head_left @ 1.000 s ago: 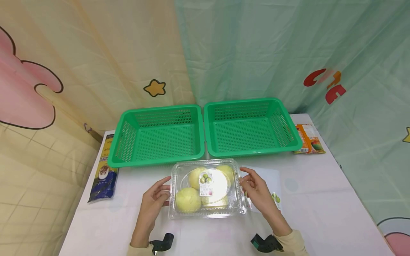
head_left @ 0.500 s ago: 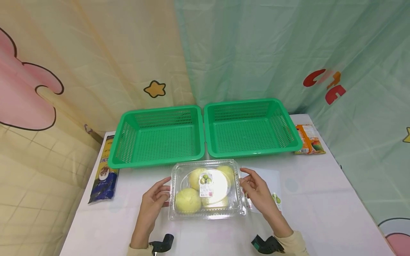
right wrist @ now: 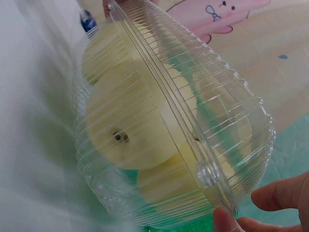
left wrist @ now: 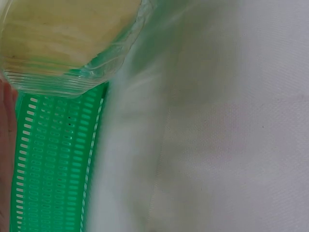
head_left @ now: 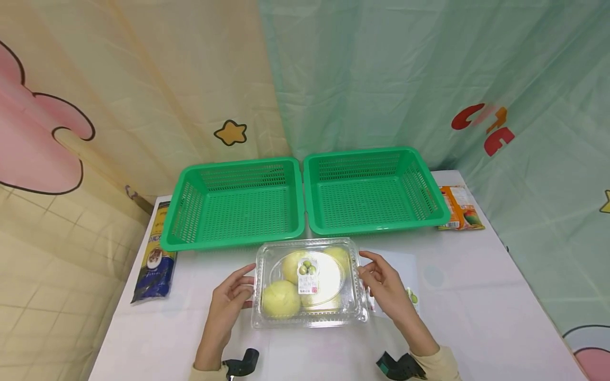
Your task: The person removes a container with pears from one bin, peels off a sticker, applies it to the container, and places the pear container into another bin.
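Observation:
Held between both hands over the middle of the white table is a clear plastic clamshell box [head_left: 310, 321]. Pale yellow-green pears [head_left: 281, 299] fill it, and a small white label [head_left: 307, 283] with a fruit picture sits on the lid. My left hand [head_left: 227, 299] holds the box's left edge with bent fingers. At the opposite edge, my right hand [head_left: 387, 290] grips the rim; the right wrist view shows its thumb and fingers [right wrist: 277, 195] pinching the seam near a corner. The left wrist view catches only the box's underside [left wrist: 72, 77] and a sliver of hand.
Two green plastic baskets [head_left: 233, 241] [head_left: 381, 228] stand side by side behind the box. A blue and yellow packet [head_left: 154, 259] lies at the left, an orange packet [head_left: 459, 209] at the right. A white sheet [head_left: 402, 264] with printed green fruit lies beneath the right hand.
The clamshell box and right hand have shifted very slightly to the right. Both hands keep their hold, and everything else stays in place.

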Motion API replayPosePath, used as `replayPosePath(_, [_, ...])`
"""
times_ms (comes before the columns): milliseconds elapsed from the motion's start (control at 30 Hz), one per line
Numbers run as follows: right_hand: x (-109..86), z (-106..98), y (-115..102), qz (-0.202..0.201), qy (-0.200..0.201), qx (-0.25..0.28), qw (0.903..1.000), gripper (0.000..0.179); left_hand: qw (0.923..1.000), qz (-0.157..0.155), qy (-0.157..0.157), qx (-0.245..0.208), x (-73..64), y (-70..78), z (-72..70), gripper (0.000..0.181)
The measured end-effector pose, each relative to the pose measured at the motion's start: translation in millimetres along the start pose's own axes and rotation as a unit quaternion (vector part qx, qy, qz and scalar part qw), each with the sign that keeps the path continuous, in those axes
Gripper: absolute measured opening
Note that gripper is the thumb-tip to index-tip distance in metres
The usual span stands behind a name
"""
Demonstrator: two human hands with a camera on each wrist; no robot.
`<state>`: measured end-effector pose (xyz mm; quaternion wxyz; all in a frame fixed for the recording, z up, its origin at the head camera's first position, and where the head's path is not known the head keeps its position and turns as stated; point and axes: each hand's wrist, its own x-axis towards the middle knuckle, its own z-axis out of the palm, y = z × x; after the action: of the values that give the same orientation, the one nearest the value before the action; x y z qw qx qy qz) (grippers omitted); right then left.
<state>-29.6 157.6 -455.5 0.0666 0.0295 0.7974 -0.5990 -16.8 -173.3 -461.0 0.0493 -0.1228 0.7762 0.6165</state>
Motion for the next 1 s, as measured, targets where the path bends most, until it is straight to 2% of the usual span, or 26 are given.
replayPosePath(533, [-1.4,-2.1,-0.7,-0.007,0.002,-0.004,1.0000,0.042,0.9998,0.009,-0.006,-0.017,1.2,0.0,0.6,0.051])
replayPosePath(833, [-1.9,-2.6,-3.3,-0.004,0.001,0.000,1.0000,0.042,0.9992,0.032,-0.001,-0.025,0.9,1.2,-0.8,0.052])
replayPosePath(1000, [-3.9,-4.6,-5.2,-0.003,-0.006,0.010,0.9999,0.043,0.9991,0.028,0.000,-0.031,0.0,1.0,-0.8,0.053])
